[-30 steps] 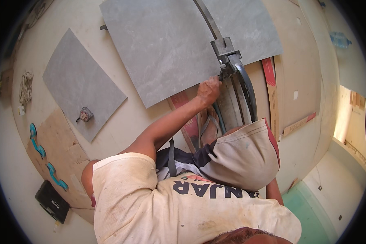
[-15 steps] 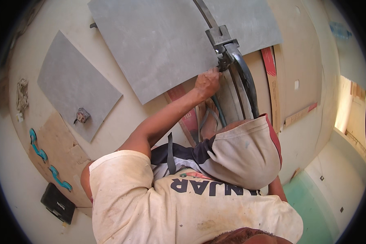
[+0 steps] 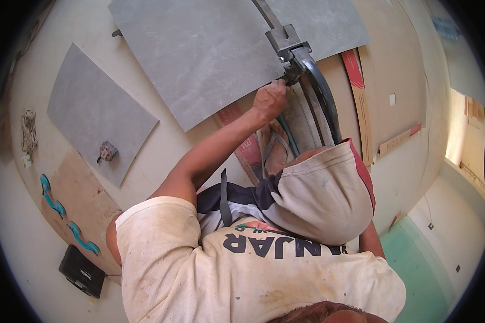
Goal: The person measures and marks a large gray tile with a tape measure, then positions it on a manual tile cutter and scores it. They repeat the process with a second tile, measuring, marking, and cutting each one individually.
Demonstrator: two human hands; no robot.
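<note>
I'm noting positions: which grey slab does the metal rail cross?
The larger slab, beside the left hand; the smaller slab lies clear of the rail, farther left.

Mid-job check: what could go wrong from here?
1. The bare left grip is closed at the black mechanism on the metal rail, so fingers might get pinched if that mechanism moves.
2. The sandalled foot is close to the near edge of the large grey slab; if the slab slipped or broke, toes could be hit.
</note>
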